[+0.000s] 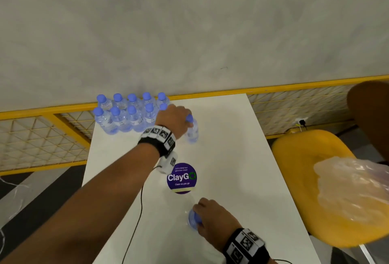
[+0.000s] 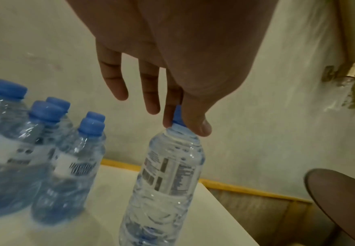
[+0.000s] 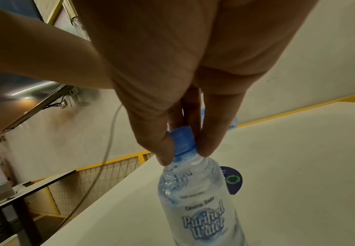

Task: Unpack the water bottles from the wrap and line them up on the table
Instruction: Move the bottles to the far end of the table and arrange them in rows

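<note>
Several clear water bottles with blue caps [image 1: 126, 114] stand in two rows at the far left corner of the white table [image 1: 242, 158]. My left hand [image 1: 174, 118] pinches the blue cap of one more bottle [image 1: 192, 130] just right of those rows; thumb and one finger hold the cap [image 2: 177, 116], the other fingers hang straight. The bottle [image 2: 166, 179] stands a little tilted on the table. Near the front edge my right hand [image 1: 210, 215] pinches the cap [image 3: 183, 139] of another bottle [image 3: 199, 203] labelled Purified Water. The crumpled plastic wrap [image 1: 353, 190] lies on the yellow chair.
A round purple ClayGo sticker [image 1: 182, 177] lies mid-table between my hands. A yellow chair [image 1: 311, 179] stands close to the table's right edge. A yellow mesh rail [image 1: 63, 129] runs behind the table against the grey wall. A black cable [image 1: 136, 217] hangs from my left wrist.
</note>
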Demonstrator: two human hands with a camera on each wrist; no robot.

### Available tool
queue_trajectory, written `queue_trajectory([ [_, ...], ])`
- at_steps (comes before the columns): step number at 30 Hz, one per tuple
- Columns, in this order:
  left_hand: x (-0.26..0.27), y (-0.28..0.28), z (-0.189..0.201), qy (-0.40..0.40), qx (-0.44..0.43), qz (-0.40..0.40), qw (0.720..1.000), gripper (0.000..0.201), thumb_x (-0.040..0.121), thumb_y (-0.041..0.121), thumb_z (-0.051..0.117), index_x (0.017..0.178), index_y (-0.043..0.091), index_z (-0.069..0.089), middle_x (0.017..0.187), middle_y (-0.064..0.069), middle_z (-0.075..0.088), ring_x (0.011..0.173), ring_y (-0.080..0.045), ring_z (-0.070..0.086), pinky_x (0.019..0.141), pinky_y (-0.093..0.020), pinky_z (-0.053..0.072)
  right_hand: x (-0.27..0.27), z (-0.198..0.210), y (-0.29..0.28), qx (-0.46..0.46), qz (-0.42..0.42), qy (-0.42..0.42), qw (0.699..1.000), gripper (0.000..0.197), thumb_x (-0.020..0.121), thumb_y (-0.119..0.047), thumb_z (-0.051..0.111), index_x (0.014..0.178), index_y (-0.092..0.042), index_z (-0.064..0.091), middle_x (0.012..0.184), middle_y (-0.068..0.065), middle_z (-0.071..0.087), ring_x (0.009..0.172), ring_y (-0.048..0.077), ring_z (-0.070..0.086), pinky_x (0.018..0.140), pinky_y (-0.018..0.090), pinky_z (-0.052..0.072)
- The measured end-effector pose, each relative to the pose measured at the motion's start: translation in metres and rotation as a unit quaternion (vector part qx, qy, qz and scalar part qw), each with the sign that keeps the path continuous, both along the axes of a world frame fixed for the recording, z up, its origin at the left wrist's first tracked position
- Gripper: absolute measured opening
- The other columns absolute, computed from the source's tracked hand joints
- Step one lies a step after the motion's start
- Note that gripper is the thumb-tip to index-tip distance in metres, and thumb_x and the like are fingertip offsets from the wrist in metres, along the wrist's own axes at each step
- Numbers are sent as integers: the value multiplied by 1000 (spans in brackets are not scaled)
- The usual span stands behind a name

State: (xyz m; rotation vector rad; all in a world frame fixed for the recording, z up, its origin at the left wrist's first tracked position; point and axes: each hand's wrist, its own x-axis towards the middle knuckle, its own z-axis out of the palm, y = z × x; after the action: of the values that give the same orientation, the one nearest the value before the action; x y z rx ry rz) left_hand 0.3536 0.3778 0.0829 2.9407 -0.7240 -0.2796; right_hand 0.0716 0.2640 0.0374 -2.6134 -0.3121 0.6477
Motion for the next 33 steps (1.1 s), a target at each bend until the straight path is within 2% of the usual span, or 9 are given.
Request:
queue_trajectory([
  [2, 40, -9, 6, -6, 21, 25, 999, 27, 93, 43, 52, 116, 31, 60, 123, 5, 60, 120, -25, 49, 89, -43, 44, 4, 2, -1, 8, -2, 13, 1000, 24, 91, -26, 51, 112, -16, 55, 114, 4, 53, 104, 24, 52, 80, 31, 41],
  [5, 88, -16, 3, -10, 34, 57, 998, 26, 95, 39, 52, 118, 31, 58, 125, 6, 58, 124, -26, 44, 93, -46, 40, 14, 7, -4, 17, 3, 47, 999, 28, 91, -29, 51, 115, -14, 54, 117, 6, 50, 108, 27, 50, 80, 33, 39],
  [9, 133, -17, -12, 11, 32, 72, 997, 29, 97, 38, 53, 124, 27, 57, 130, 2, 55, 126, -27, 43, 97, -49, 42, 33, 15, -9, 3, 2, 78, 997, 39, 95, -33, 49, 130, -17, 49, 131, 4, 45, 121, 24, 45, 98, 31, 40],
  [12, 151, -13, -27, 29, 40, 74, 996, 29, 97, 37, 55, 124, 25, 58, 132, 1, 55, 127, -28, 43, 100, -51, 41, 43, 21, -15, 23, -5, 82, 996, 42, 96, -37, 50, 135, -21, 47, 135, 1, 44, 125, 21, 43, 103, 26, 36],
  [17, 160, -4, -43, 40, 22, 80, 996, 22, 96, 32, 57, 116, 23, 61, 125, 0, 57, 123, -28, 45, 99, -51, 44, 52, 27, -24, 48, -38, 35, 998, 53, 82, -47, 37, 127, -26, 53, 127, -6, 51, 116, 17, 50, 93, 20, 40],
  [20, 161, -1, -50, 54, 28, 77, 995, 20, 95, 30, 58, 114, 23, 60, 121, -1, 57, 120, -28, 46, 99, -52, 46, 59, 26, -28, 66, -45, -9, 997, 39, 88, -40, 51, 125, -25, 54, 123, -9, 52, 111, 13, 52, 91, 17, 40],
  [23, 163, 0, -54, 70, 40, 74, 994, 18, 94, 28, 59, 112, 24, 58, 120, -2, 56, 120, -28, 47, 98, -53, 47, 65, 23, -31, 71, -41, -55, 995, 35, 85, -43, 48, 116, -28, 56, 112, -10, 56, 98, 11, 56, 83, 19, 46],
  [30, 160, 3, -54, 60, 52, 77, 994, 38, 96, 28, 54, 134, 28, 46, 130, 0, 55, 122, -29, 48, 94, -50, 47, 84, 23, -39, 84, -73, -99, 989, 26, 86, -36, 55, 111, -31, 56, 106, -15, 55, 94, 6, 54, 83, 20, 49],
  [33, 132, 18, -45, -25, -9, 73, 997, 49, 97, 40, 53, 143, 26, 43, 136, -1, 53, 121, -31, 50, 91, -48, 49, 104, 21, -46, 91, -84, -103, 987, 20, 83, -35, 58, 103, -31, 58, 97, -16, 54, 85, 5, 54, 78, 23, 51],
])
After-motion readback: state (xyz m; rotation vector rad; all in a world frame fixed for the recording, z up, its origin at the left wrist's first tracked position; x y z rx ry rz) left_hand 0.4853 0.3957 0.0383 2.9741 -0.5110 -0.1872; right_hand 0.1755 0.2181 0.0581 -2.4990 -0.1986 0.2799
